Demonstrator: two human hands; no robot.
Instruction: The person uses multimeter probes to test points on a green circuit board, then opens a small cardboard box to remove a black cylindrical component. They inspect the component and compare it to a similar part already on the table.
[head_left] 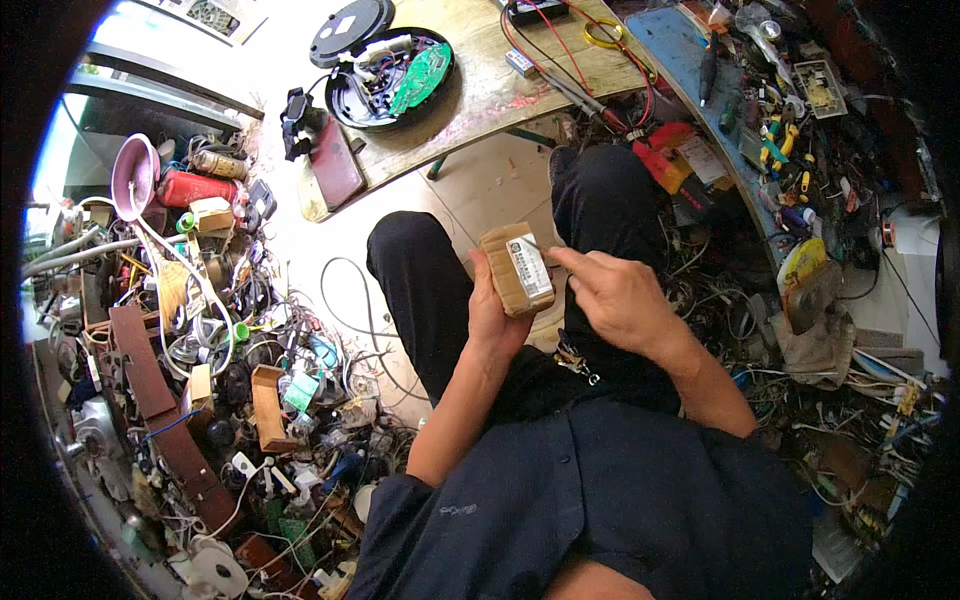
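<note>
Cluttered floor all round me: tangled wires (350,300), scrap parts, a worn wooden bench (500,90) ahead. My left hand (493,310) wraps a small brown tape-bound block (517,268) with a white label over my lap; my right hand (620,295) pinches a thin metal tool (541,247) whose tip touches the block's edge.

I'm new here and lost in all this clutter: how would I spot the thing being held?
Look above the lap in dark trousers. The left hand holds up a small brown taped parcel; unlike the loose scrap around, it bears a white label.
</note>
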